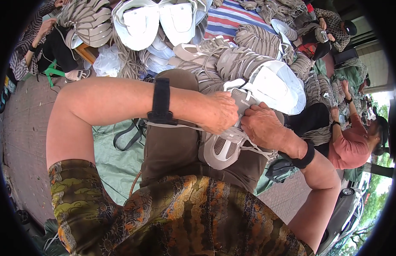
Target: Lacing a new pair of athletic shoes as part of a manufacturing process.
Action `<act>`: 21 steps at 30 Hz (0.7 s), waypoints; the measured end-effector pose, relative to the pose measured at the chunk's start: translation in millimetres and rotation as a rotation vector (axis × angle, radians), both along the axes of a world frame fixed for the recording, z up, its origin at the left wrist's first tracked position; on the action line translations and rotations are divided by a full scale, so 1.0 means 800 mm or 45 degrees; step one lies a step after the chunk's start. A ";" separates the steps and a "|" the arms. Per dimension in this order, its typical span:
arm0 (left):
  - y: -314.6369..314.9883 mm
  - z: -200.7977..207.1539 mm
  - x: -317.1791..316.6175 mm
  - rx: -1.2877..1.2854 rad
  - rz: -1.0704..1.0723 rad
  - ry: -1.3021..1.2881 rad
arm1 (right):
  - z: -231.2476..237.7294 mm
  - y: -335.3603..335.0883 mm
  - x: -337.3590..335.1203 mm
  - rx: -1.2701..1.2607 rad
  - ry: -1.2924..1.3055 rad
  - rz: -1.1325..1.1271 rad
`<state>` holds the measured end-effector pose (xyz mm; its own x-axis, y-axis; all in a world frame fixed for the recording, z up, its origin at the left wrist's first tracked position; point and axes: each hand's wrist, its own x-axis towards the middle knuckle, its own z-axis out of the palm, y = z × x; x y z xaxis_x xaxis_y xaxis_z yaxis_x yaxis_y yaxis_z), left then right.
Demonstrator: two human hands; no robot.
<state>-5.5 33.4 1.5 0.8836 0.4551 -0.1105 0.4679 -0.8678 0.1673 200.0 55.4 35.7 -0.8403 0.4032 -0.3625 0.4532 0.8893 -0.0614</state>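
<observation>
On my lap lies a grey-beige shoe upper (221,149) with a mesh toe, white trim and loose pale laces. Its padded grey tongue (243,99) stands up between my hands. My left hand (218,112) is closed, its fingertips gripping at the upper's eyelet edge. A pale shoelace (176,125) runs out from below that hand toward the left wrist strap. My right hand (265,126) is closed too, thumb and forefinger pinching the other side beside the tongue. The exact spot under the fingertips is partly hidden.
Just beyond my knees lie nested stacks of shoe uppers (245,62) with white linings. More white-lined uppers (136,25) stand farther off. A co-worker in pink (351,147) sits at right; others sit at far left and far right. Green sheeting (121,160) covers ground beside my legs.
</observation>
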 end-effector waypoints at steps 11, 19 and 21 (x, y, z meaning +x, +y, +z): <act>-0.018 -0.011 0.007 0.047 0.204 -0.266 | -0.016 -0.008 0.008 -0.249 0.570 -0.407; -0.109 -0.028 0.037 -0.073 -0.061 -1.013 | -0.004 -0.029 -0.009 -0.653 0.962 -0.669; -0.157 0.008 0.062 -0.142 -0.229 -1.017 | 0.007 -0.032 -0.044 -0.796 1.028 -0.535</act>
<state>44.1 -92.3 7.5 0.7735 0.3228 0.5454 0.0272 -0.8767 0.4803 165.0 29.8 41.2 -0.7609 0.6489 -0.0082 0.3356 0.3827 -0.8608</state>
